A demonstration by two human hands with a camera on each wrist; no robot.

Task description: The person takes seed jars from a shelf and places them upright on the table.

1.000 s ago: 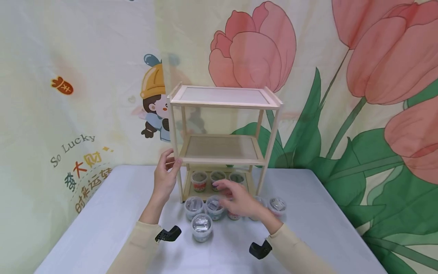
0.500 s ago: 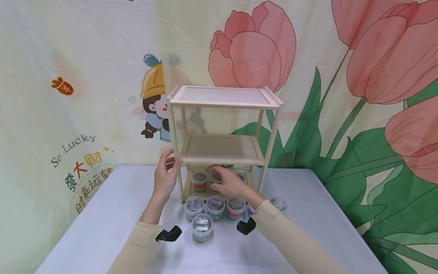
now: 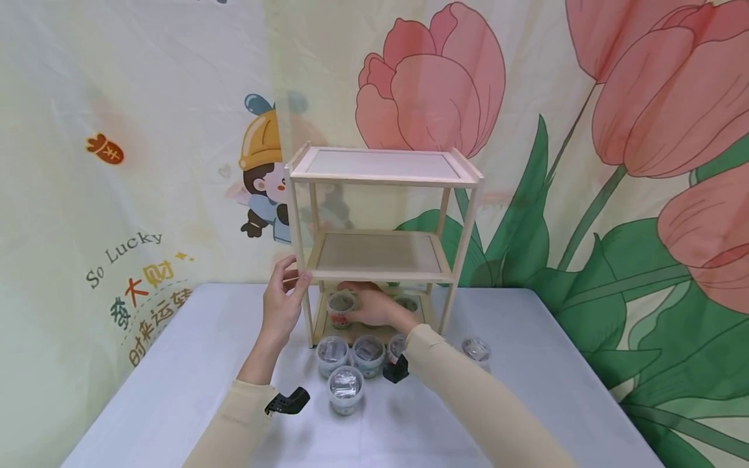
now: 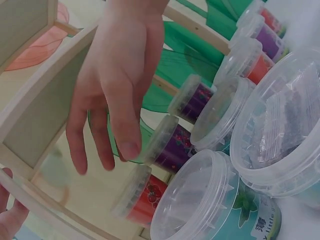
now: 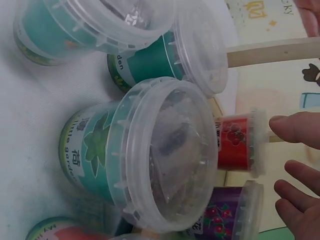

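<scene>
My left hand [image 3: 281,309] grips the left front post of a small wooden three-tier shelf [image 3: 380,276], at the height of its middle board. Over the bottom board reaches my right hand [image 3: 374,307], its thumb close to a red-labelled tub [image 3: 339,318]. Both wrist views show its fingers spread and apart from the tubs. Beside the red tub stand two purple-labelled tubs, the nearer one [image 4: 172,145] under the right hand and the farther one [image 4: 197,102] to its right. All have clear plastic lids.
In front of the shelf stand several lidded tubs: teal mint-labelled ones [image 3: 332,354] [image 3: 368,354], a nearest one [image 3: 346,390], a red-labelled one [image 3: 394,348] partly behind the right wrist, and one [image 3: 476,351] at the right. A white cloth [image 3: 556,390] covers the table.
My right hand has moved from above the front tubs in under the middle board, then left toward the red-labelled tub. My left hand has stayed on the post.
</scene>
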